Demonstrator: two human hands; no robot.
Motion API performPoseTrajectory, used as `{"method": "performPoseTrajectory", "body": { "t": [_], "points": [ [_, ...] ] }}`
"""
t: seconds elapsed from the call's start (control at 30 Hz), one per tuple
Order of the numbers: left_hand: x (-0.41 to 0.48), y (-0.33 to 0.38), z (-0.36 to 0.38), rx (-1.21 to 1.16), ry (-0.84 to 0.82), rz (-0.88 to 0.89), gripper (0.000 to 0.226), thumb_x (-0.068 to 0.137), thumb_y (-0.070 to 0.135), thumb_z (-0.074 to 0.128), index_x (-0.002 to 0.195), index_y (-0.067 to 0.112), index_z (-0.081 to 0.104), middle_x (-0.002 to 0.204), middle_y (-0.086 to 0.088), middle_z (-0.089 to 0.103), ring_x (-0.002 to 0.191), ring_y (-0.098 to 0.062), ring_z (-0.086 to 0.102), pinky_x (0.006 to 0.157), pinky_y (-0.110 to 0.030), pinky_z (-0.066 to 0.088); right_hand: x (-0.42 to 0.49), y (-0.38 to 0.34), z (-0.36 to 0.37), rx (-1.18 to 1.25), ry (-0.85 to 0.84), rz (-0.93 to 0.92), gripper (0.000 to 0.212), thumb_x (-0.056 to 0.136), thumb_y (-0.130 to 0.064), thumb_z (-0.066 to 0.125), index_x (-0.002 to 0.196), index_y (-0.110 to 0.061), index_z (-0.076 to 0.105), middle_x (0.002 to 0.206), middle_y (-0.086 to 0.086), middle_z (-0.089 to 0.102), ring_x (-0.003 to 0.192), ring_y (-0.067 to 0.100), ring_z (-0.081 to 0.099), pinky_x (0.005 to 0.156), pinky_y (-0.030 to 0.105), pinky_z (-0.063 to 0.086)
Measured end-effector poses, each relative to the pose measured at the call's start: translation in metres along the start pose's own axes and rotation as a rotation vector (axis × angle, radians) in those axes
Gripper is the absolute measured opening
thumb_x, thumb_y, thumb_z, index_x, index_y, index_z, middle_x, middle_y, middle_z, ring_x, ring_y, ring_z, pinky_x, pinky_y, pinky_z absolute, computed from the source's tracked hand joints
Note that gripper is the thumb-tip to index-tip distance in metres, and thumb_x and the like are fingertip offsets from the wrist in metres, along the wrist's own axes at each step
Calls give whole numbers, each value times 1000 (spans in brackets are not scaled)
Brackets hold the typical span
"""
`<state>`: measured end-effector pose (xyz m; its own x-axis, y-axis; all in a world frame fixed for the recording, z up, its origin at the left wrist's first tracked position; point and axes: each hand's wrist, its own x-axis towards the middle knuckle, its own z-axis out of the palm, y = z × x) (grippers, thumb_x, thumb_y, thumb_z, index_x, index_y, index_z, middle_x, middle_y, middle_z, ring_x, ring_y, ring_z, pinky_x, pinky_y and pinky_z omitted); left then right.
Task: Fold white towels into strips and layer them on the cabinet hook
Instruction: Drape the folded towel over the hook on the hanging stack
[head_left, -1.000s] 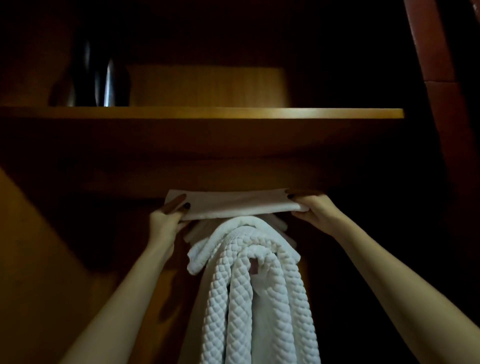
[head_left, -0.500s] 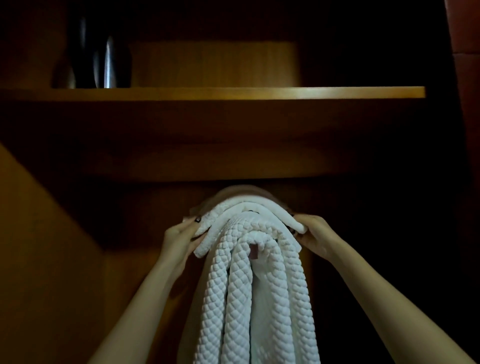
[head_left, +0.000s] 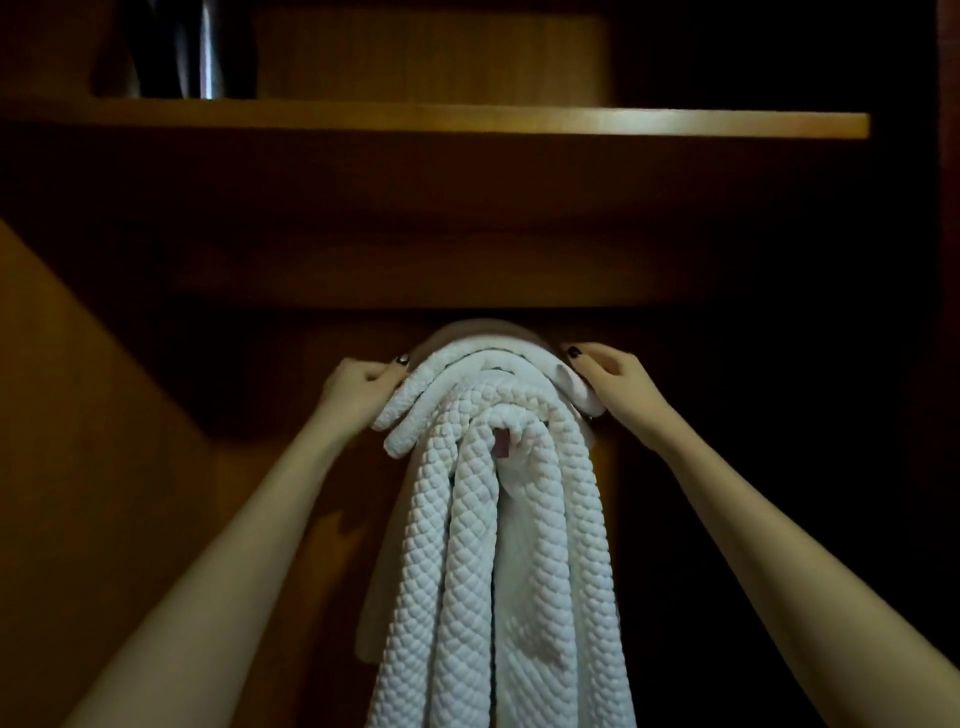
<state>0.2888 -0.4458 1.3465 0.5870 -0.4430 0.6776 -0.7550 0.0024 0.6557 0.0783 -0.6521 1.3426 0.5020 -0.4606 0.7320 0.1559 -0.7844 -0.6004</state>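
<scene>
You are reaching up into a dim wooden cabinet with both bare arms, and both hands are meeting at the top of a bundle of white towels. Your left hand (head_left: 358, 387) is pinching the left edge of the top towel strip (head_left: 488, 338), its fingers (head_left: 387, 376) curling in tight and the dark-painted thumbnail resting right at the cloth. Your right hand (head_left: 618, 387) is gripping the strip's right end, with its fingers curling over the smooth white fold and a dark nail showing on top.

The strip is arching over the crown of the bundle, just under the dark underside of the shelf (head_left: 467, 124), and its upper surface is lying in shadow. Beneath it, the hanging towels (head_left: 493, 571), thick and waffle-textured, are draping in several folded layers, falling straight down between your forearms and running out of the bottom of the view. A small brownish piece (head_left: 501, 446) is peeking out among the folds near the top; you cannot tell whether it is the hook or a tag.

On the shelf, at the upper left, a dark shiny vessel (head_left: 192, 52) is standing. A wooden side panel (head_left: 78, 415) is slanting down on the left.
</scene>
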Motion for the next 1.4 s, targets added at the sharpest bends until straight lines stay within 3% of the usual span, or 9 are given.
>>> {"method": "performPoseTrajectory", "body": {
  "t": [0.13, 0.4, 0.5, 0.6, 0.77, 0.9, 1.0, 1.17, 1.4],
  "points": [
    [5, 19, 15, -39, -237, 203, 32, 101, 30, 48, 130, 22, 59, 116, 13, 58, 107, -4, 55, 83, -14, 42, 4, -13, 12, -60, -155, -17, 31, 101, -42, 46, 129, -36, 56, 117, -23, 60, 106, -9, 58, 81, 11, 48],
    [10, 15, 31, -280, -364, 37, 36, 101, 52, 37, 94, 48, 72, 93, 24, 73, 89, 4, 68, 64, -8, 50, -3, -10, 17, -135, -155, -1, 47, 106, -42, 27, 110, -16, 66, 108, 3, 65, 101, 19, 60, 88, 23, 43],
    [11, 15, 36, -272, -374, 76, 34, 104, 44, 35, 97, 42, 68, 88, 27, 72, 88, 9, 66, 65, -5, 48, -10, -8, 23, -129, -152, -25, 57, 108, -34, 24, 107, 10, 59, 106, 27, 62, 100, 41, 57, 84, 27, 50],
    [8, 12, 40, -254, -405, 133, 30, 105, 39, 32, 113, 39, 61, 103, 27, 67, 99, 14, 61, 80, -5, 46, -17, -15, 27, -150, -190, 16, 53, 108, -33, 26, 110, 8, 59, 115, 16, 61, 108, 28, 55, 101, 50, 43],
    [-2, 28, 24, -183, -380, 168, 39, 105, 34, 34, 135, 19, 53, 134, -5, 57, 123, -17, 53, 110, -35, 38, -22, -42, 8, -141, -208, 95, 38, 106, -35, 36, 98, -13, 65, 93, 4, 68, 80, 14, 64, 75, 31, 52],
    [-42, 51, 15, -113, -214, 330, 35, 104, 31, 40, 131, 19, 58, 129, 2, 58, 119, -11, 53, 97, -18, 39, -40, -62, -2, -264, -148, 106, 35, 104, -43, 38, 109, -20, 63, 109, 3, 66, 99, 16, 60, 93, 35, 46],
    [-83, 73, 25, 6, -105, 527, 32, 102, 17, 47, 131, 8, 59, 135, -5, 55, 127, -16, 48, 102, -18, 32, -80, -72, -4, -428, -132, 25, 48, 103, -42, 40, 144, -17, 47, 147, 9, 45, 136, 22, 40, 112, 39, 34],
    [-178, 85, 62, -43, -74, 667, 31, 100, 14, 50, 129, 9, 61, 136, -3, 55, 133, -14, 44, 111, -24, 33, -190, -72, -24, -556, -135, 68, 54, 100, -38, 49, 149, -20, 36, 152, 10, 33, 141, 27, 26, 117, 40, 25],
    [-339, 82, 180, -71, -563, 550, 41, 101, 24, 50, 140, 14, 49, 147, -5, 44, 141, -19, 32, 113, -25, 19, -405, -29, -118, -659, -142, 530, 59, 98, -33, 55, 151, -23, 31, 153, 10, 32, 142, 26, 27, 113, 36, 30]
  ]
}}
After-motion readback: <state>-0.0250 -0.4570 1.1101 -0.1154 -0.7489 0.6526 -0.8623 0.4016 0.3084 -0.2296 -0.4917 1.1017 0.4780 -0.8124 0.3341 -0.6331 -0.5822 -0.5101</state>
